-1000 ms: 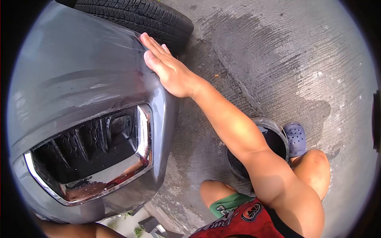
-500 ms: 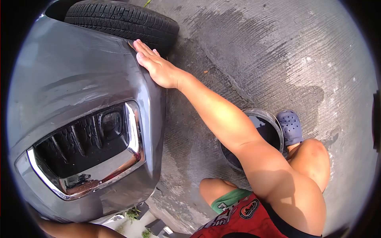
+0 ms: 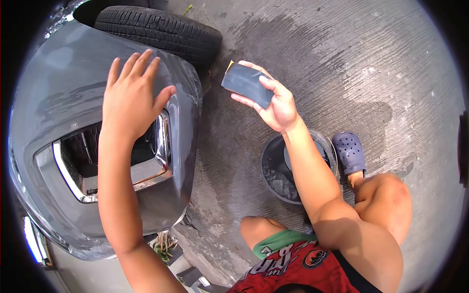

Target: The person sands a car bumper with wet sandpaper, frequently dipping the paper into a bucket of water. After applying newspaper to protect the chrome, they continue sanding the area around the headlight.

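Note:
A grey car bumper fills the left side, its surface wet and streaked. My left hand is over the bumper, above the chrome-edged recess, with its fingers spread and nothing held. Whether its palm touches the paint cannot be made out. To the right of the bumper, my right hand is palm up and holds a dark grey sanding sheet with a yellowish corner, the thumb on top and the fingers beneath.
A black tyre stands behind the bumper at the top. A dark bucket sits on the concrete ground under my right forearm. Beside it are my foot in a blue clog and my bent knees. Plants show at the bottom.
My left hand has come up over the bumper. My right hand has moved off the bumper's edge to the right and turned palm up, and the sheet in it now shows.

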### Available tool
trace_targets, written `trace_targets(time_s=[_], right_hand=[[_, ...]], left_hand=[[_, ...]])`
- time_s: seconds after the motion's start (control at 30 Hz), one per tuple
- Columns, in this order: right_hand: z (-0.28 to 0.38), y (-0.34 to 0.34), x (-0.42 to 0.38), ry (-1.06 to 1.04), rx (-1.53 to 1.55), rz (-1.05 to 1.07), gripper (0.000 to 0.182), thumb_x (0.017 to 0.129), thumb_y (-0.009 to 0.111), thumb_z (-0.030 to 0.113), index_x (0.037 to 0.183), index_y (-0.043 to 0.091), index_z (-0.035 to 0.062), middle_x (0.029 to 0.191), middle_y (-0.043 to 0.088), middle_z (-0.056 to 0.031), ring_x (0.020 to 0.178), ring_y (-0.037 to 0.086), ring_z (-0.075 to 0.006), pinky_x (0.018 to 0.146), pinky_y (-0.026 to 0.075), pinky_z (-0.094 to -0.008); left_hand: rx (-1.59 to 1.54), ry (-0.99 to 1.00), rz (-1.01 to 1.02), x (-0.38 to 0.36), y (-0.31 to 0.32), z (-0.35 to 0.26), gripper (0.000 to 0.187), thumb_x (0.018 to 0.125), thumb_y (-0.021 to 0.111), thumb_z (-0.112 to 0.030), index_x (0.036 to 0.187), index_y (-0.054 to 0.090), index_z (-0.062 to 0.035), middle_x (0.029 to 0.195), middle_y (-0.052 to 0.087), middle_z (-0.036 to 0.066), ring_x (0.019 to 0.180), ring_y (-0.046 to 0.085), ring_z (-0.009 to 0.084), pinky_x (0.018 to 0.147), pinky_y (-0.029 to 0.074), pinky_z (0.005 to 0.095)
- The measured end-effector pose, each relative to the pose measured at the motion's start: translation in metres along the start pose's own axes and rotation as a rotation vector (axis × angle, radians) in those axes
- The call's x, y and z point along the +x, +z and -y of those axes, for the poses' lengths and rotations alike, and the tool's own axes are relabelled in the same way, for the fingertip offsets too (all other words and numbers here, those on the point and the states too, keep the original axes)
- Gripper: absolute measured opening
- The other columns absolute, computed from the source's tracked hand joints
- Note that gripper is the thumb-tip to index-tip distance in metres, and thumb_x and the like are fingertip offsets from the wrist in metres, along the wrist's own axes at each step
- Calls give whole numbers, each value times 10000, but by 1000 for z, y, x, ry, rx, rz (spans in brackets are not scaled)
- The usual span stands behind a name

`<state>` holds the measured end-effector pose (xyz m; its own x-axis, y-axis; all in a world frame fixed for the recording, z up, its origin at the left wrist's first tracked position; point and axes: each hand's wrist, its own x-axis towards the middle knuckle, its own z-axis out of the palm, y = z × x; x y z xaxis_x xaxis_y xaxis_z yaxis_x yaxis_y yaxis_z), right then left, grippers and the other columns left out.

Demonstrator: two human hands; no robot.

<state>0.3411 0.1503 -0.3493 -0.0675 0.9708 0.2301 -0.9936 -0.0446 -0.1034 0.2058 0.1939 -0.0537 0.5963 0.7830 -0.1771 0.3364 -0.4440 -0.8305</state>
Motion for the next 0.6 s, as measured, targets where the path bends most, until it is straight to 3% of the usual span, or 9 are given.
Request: trace_targets(time_s=[0.07,0.1,0.2,0.27,0.33,0.53,0.6], right_hand=[[-1,2,-5,7,12,-40,586,1097,571,257,1618,420,36,1576,541,-188,1438,560,-378,1196,463,-574],[-1,9,-7,8,-73,-53,592,1075,654,237,1595,447,43,1514,587,-187,1376,611,-381,1154,502,-582],[-5,9,-11,114,-331,-41,478,1051,674,174,1504,575,53,1443,636,-154,1265,681,-311,1003,628,-491],[-3,2,-16,232,-491,18,383,1049,584,47,1422,666,68,1422,660,-102,1234,694,-248,942,661,-441],[12,2,-21,381,-580,37,395,1036,563,-11,1403,688,63,1429,660,-104,1200,703,-247,931,673,-439],[36,-20,-32,456,-587,-9,408,1019,566,-40,1392,696,61,1375,666,-138,1181,709,-260,912,683,-437],[47,-13,-33,428,-634,-44,398,1017,575,-44,1382,699,55,1370,666,-137,1167,713,-260,890,691,-421]], left_hand=[[82,18,282,63,48,-19,777,1028,588,-570,1592,503,-43,1688,454,141,1589,376,291,1324,227,527],[78,-22,436,93,66,-23,808,1032,564,-579,1624,452,-40,1720,401,139,1613,328,290,1329,206,520],[151,-126,702,120,92,-45,866,1053,485,-582,1692,311,-23,1789,255,136,1665,195,304,1344,143,498],[198,-115,650,102,101,-64,862,1059,458,-568,1699,283,-17,1791,245,142,1669,176,318,1349,110,495],[236,7,615,73,91,-78,828,1074,449,-531,1697,286,-12,1782,262,161,1663,196,324,1349,117,495],[592,256,327,-28,79,-111,736,1105,433,-420,1679,304,24,1763,297,182,1645,229,361,1353,114,498],[626,331,331,-60,82,-127,736,1085,456,-403,1656,344,49,1757,295,213,1645,221,384,1350,104,522]])
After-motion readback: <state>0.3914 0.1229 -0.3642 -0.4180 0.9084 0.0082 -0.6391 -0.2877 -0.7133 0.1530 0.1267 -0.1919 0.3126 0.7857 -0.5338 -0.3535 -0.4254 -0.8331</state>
